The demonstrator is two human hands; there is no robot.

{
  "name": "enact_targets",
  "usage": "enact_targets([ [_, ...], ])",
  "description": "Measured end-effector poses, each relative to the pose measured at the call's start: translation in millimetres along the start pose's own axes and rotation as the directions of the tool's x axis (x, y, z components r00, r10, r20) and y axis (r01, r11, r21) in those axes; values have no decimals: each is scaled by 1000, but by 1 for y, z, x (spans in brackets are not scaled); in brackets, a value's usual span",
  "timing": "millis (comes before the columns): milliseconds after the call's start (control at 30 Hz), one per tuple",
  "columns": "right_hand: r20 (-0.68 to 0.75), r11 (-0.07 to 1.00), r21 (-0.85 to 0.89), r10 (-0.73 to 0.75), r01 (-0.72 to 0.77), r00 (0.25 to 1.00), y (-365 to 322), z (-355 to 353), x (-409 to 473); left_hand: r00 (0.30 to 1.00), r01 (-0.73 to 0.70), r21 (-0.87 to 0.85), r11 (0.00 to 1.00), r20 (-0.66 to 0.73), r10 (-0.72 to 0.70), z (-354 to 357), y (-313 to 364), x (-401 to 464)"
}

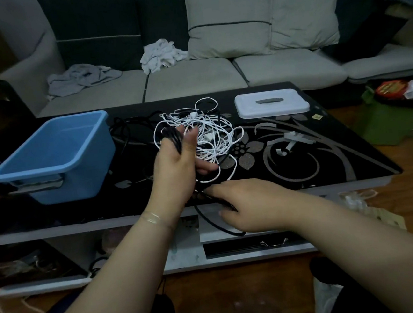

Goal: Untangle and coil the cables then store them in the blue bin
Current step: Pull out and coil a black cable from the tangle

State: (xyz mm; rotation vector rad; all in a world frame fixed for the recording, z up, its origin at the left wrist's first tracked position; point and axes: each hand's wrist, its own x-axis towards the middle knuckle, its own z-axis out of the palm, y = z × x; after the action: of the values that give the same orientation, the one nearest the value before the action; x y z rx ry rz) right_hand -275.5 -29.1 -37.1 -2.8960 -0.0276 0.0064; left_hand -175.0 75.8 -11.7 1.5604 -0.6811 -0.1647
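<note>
The blue bin (56, 155) sits at the left end of the dark table (327, 160), open side up, with only its bare floor showing. Just right of it, black cable (122, 129) lies in loose loops on the tabletop. The left hand (178, 164) is raised over the middle of the table, its fingers curled round several turns of black cord (173, 139) that pass over the hand between thumb and forefinger (the turns look bunched, not neat). Behind and to the right of that hand, a tangle of white cables (213, 130) lies heaped on the table, some loops trailing toward the near edge. The right hand (250, 205) is lower, at the front edge of the table, palm down, pinching a strand of the black cord that hangs in a loop below the edge. The two hands are close but not touching. Farther right, a white lid (271, 103) lies flat near the back of the table, well apart from the bin. A sofa (217, 74) stands behind the table.
</note>
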Motion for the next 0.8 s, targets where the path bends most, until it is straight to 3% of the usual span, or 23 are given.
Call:
enact_targets([
  [67, -50, 1000, -29, -7, 6, 999, -1, -1, 0, 994, -104, 264, 959, 64, 90, 2, -7, 1],
  [134, -97, 999, -50, -13, 9, 995, -2, -6, -1, 978, -202, 578, 791, 170, 125, 4, -15, 2],
  [200, -140, 996, -82, -26, 14, 990, 0, -14, -3, 962, -252, 729, 636, 261, 81, 7, -17, 1],
  [267, -177, 995, -101, -14, -4, 984, 3, -23, -6, 943, -261, 706, 658, 333, 17, 9, -13, -1],
  [334, -219, 992, -111, 30, -56, 975, 9, -30, -7, 894, -147, 558, 817, 429, -132, 9, -8, -5],
  [401, -258, 990, -110, 58, -89, 964, 14, -34, -7, 828, -17, 430, 903, 512, -228, 9, -8, -7],
  [601, -260, 996, 40, 86, -78, 962, 28, -36, -9, 633, 52, 177, 983, 755, -170, 6, -11, -6],
  [801, -327, 970, 244, 95, -13, 940, 44, -38, -6, 652, 258, 82, 963, 721, -236, 2, -5, -4],
])
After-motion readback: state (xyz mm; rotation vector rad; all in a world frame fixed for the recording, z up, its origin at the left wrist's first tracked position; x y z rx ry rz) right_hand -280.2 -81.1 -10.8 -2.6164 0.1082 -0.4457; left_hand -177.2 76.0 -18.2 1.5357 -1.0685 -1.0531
